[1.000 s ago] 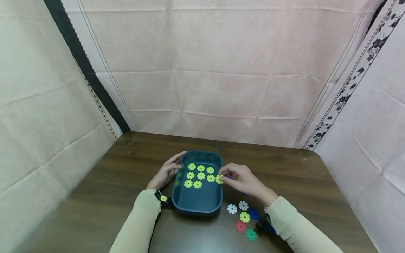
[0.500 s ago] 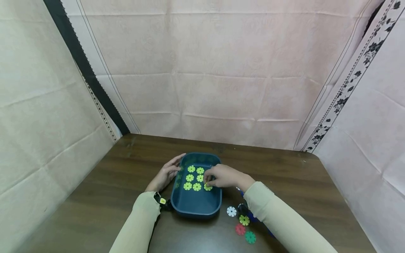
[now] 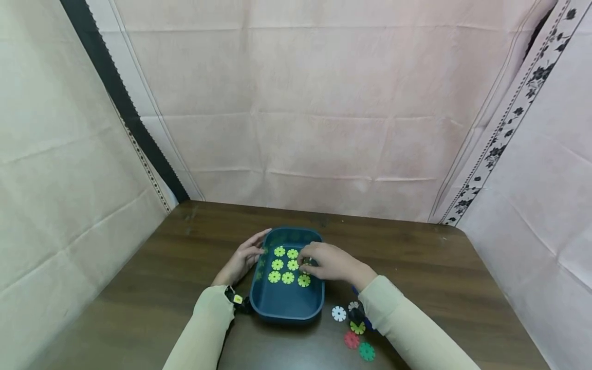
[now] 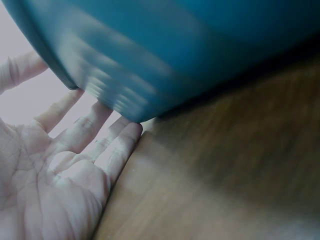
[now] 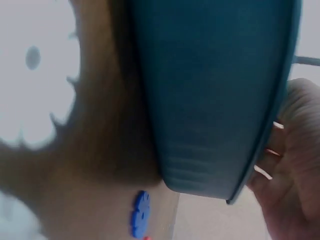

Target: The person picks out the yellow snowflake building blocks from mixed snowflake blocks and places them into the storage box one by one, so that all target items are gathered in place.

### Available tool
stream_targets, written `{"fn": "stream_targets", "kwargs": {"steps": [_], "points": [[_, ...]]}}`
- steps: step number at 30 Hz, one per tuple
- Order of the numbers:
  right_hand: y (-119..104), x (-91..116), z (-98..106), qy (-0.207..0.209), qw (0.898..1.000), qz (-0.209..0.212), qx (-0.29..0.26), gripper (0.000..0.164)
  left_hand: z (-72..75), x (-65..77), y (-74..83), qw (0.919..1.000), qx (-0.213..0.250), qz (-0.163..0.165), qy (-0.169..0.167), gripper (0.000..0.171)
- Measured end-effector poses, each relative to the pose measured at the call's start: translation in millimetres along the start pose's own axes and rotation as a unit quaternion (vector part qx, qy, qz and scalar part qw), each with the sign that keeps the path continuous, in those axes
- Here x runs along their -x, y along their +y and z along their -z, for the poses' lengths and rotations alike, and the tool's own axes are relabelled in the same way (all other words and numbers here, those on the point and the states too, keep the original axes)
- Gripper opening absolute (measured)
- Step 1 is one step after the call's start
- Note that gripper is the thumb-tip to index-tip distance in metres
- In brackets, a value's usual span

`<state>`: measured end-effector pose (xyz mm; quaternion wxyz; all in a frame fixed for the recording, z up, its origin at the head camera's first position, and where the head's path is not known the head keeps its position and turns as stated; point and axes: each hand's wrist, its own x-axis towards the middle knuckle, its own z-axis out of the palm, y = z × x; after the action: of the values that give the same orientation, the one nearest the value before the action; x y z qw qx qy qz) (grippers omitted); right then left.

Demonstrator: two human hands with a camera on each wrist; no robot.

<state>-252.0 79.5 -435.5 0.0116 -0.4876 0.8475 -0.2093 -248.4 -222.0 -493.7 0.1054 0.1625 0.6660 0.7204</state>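
A dark teal rectangular tray (image 3: 289, 306) stands on the table, with several yellow interlocking discs (image 3: 274, 277) laid in rows on its floor. At the tray's left side is my left hand (image 3: 241, 261); its thumb reaches the rim and its fingers lie along the outer wall, as the left wrist view shows. My right hand (image 3: 330, 261) reaches over the right rim, fingers bent down above the right-hand column of discs. One yellow disc (image 3: 303, 280) lies uncovered just below its fingertips. Discs further up that column are partly hidden, and I cannot tell whether the fingers pinch one.
Loose discs lie on the wooden table (image 3: 185, 308) right of the tray: white (image 3: 339, 313), yellow (image 3: 357, 327), red (image 3: 351, 339) and green (image 3: 367, 351). The right forearm partly covers blue ones. A blue disc (image 5: 141, 214) shows in the right wrist view. Cloth walls surround the table.
My right hand has carried a yellow disc from the right rim into the tray, where it now lies at the lower right of the rows. The left hand stays at the tray.
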Motion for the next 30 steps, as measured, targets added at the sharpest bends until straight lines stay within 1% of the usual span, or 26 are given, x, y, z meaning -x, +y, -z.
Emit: {"fn": "stream_targets", "kwargs": {"steps": [3,7,11,14,17,19,21,25,28,30], "points": [[-4,17,-4,0.067,0.997,0.023,-0.03,0.016,-2.3,3.7,-3.4,1.0,0.001,0.003,-0.005,0.059],[-11,39,-3,0.147,0.985,0.054,-0.07,0.018,-2.1,3.5,-6.5,0.9999,0.009,-0.006,-0.007,0.059],[-12,57,-1,0.193,0.975,0.065,-0.088,0.018,-0.5,1.1,-4.5,0.9999,0.008,-0.011,-0.005,0.059],[-8,71,-2,0.22,0.969,0.065,-0.096,0.018,-1.4,-0.4,-2.0,0.9999,0.004,-0.01,0.001,0.059],[0,83,-4,0.252,0.96,0.071,-0.104,0.027,-1.5,-1.5,-1.6,0.9999,0.001,-0.014,0.001,0.059],[5,92,-4,0.269,0.954,0.067,-0.111,0.034,-1.5,-1.9,-2.8,0.9999,0.001,-0.014,-0.002,0.059],[8,102,-4,0.28,0.951,0.053,-0.117,0.036,-1.6,-1.3,-4.3,0.9999,0.0,-0.012,-0.005,0.059],[11,119,-4,0.292,0.948,0.006,-0.13,0.03,-0.9,0.9,-5.3,1.0,-0.003,-0.004,0.001,0.059],[7,128,-4,0.305,0.939,-0.03,-0.153,0.024,0.3,1.4,-3.7,1.0,-0.004,-0.004,0.0,0.058],[0,132,-5,0.311,0.934,-0.041,-0.169,0.021,1.4,1.1,-2.3,1.0,-0.004,-0.007,-0.001,0.058]]}}
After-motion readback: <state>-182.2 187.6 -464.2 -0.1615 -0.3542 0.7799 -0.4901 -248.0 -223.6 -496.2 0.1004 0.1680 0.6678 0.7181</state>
